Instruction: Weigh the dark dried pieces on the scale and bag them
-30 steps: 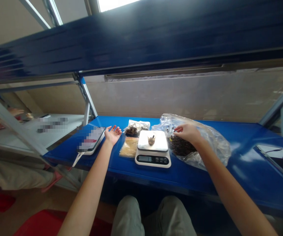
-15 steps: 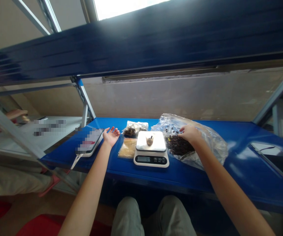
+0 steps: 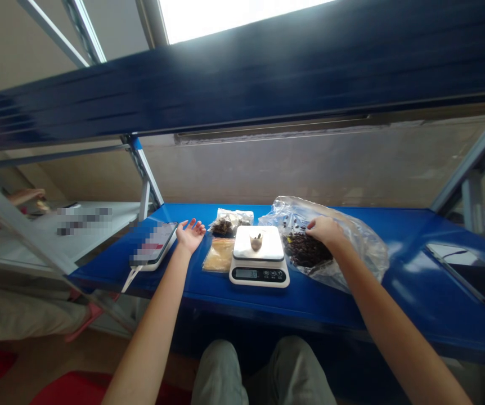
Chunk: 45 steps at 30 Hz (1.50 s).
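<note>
A white digital scale (image 3: 259, 260) stands on the blue shelf (image 3: 352, 304) with a small cup (image 3: 256, 241) on its platform. My right hand (image 3: 326, 230) reaches into a large clear plastic bag (image 3: 352, 242) of dark brown pieces (image 3: 305, 250), fingers curled down among them. My left hand (image 3: 191, 233) is held palm up with fingers spread, empty, between a phone (image 3: 153, 244) and two small packets. One packet holds tan powder (image 3: 220, 255); the other, behind it, holds dark bits (image 3: 229, 220).
A blue upper shelf (image 3: 268, 73) hangs low overhead. Metal uprights (image 3: 143, 169) frame the bay. Another person's hand (image 3: 25, 197) rests on a white table (image 3: 57, 230) at the left. A dark flat device (image 3: 470, 275) lies at the far right. My knees (image 3: 263, 371) are under the shelf.
My right hand dropped from above the bag's mouth down onto the dark pieces inside. The left hand stayed palm up in place. The view shifted slightly.
</note>
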Available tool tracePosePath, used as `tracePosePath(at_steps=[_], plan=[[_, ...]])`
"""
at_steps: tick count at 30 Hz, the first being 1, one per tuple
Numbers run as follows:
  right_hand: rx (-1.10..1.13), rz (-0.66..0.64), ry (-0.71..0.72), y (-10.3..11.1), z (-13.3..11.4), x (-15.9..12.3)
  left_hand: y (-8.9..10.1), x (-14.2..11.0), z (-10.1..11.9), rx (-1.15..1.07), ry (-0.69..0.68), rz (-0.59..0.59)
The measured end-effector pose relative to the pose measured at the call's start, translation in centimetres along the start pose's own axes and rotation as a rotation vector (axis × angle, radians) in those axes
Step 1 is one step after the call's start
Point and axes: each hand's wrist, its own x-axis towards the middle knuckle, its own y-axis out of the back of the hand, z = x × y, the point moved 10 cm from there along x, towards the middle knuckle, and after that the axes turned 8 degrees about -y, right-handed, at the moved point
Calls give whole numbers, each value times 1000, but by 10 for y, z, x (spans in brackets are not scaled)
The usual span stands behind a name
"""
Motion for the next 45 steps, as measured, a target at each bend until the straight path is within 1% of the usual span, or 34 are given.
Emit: tracePosePath(at_steps=[4,12,18,22,25,28,31,36,43,45], plan=[[-28,-23,15,-5,-1,2,1,0,0,-1,1,12],[-15,2,85,-2,-4,3,1,0,-1,-10,3,11],[26,42,81,3,-2,4,0,0,-1,-4,6,6],[17,11,78,0,-3,4,1,0,0,3,7,-4],[22,-30,103,-7,-6,6,2,2,0,2,2,-2],[63,-62,132,-12,-8,8,4,4,0,2,2,6],[116,-77,123,-15,-7,11,3,4,0,0,4,-3],[168,-78,105,-16,-5,13,4,3,1,2,-1,0],[210,-79,142,-19,-8,14,4,3,1,-4,-1,2],[212,-60,135,-17,-8,13,4,3,1,-5,-3,-3]])
